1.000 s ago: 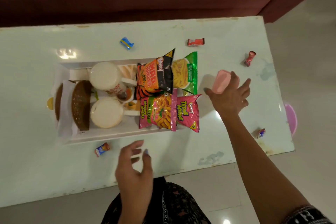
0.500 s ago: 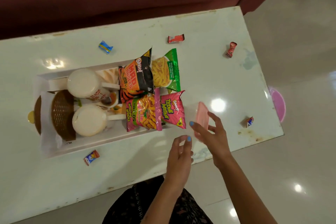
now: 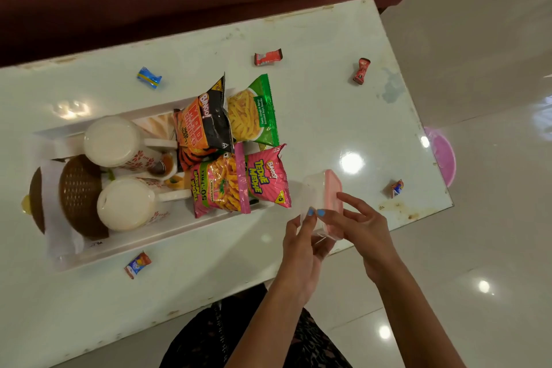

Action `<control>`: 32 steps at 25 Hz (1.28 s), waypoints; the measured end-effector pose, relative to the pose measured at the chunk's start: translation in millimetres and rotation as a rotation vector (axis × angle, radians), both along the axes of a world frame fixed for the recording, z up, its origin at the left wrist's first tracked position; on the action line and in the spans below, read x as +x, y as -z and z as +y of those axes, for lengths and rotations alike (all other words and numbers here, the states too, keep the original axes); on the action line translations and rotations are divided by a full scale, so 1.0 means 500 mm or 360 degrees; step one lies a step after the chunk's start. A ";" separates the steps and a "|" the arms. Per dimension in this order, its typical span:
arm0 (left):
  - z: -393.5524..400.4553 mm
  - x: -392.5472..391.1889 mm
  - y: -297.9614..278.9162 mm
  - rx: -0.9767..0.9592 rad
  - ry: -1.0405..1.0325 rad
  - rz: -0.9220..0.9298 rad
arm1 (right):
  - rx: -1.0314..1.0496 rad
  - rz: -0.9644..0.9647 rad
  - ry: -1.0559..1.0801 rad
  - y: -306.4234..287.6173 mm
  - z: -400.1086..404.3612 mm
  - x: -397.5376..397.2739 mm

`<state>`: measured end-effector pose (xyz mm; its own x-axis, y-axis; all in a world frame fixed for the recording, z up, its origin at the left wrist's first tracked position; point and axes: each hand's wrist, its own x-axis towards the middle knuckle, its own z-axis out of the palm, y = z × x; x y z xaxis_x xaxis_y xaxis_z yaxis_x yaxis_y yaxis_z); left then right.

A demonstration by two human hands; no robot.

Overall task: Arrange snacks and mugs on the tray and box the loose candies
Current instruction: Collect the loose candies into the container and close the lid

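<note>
both forearms reach up from the near edge of the worktop, hands meeting at its near right corner. left hand point(image 3: 301, 245) pinches with thumb and fingertips; right hand point(image 3: 358, 224) pinches too, other fingers spread.

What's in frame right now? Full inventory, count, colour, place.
White tray: 1, on white table.
Snack packets: 4, orange-black, green, two pink, tray's right end.
White floral mugs: 2, tray middle.
Brown woven basket: 1, tray's left end.
Wrapped candies: 5, loose on table: blue, red, mixed.
Pink-lidded clear box: 1, in both hands.
Left hand, right hand: over near edge.
</note>
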<state>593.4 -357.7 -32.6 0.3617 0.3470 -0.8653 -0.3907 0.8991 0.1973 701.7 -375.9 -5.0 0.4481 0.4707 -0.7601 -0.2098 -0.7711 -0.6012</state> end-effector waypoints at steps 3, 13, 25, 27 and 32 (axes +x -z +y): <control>0.008 0.001 0.000 0.0012 -0.0026 -0.0046 | -0.0018 0.0070 -0.0050 0.006 0.012 0.020; 0.010 -0.031 0.000 -0.0151 -0.0072 -0.0155 | -0.0051 0.0447 -0.0080 -0.008 0.027 0.073; 0.009 -0.068 0.034 -0.0317 0.0114 -0.0152 | -0.0164 -0.1093 -0.0251 0.118 0.154 0.125; 0.009 -0.060 0.035 -0.0340 0.0107 -0.0154 | -0.0134 -0.0821 -0.0117 0.105 0.119 0.122; 0.011 -0.012 0.037 -0.0327 -0.0054 -0.0115 | -0.0189 -0.0185 -0.0255 0.069 0.019 0.050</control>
<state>587.2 -352.3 -51.0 0.4163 0.1792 -0.8914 -0.4281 0.9035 -0.0183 726.5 -366.4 -39.7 0.4626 0.4531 -0.7621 -0.0139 -0.8557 -0.5172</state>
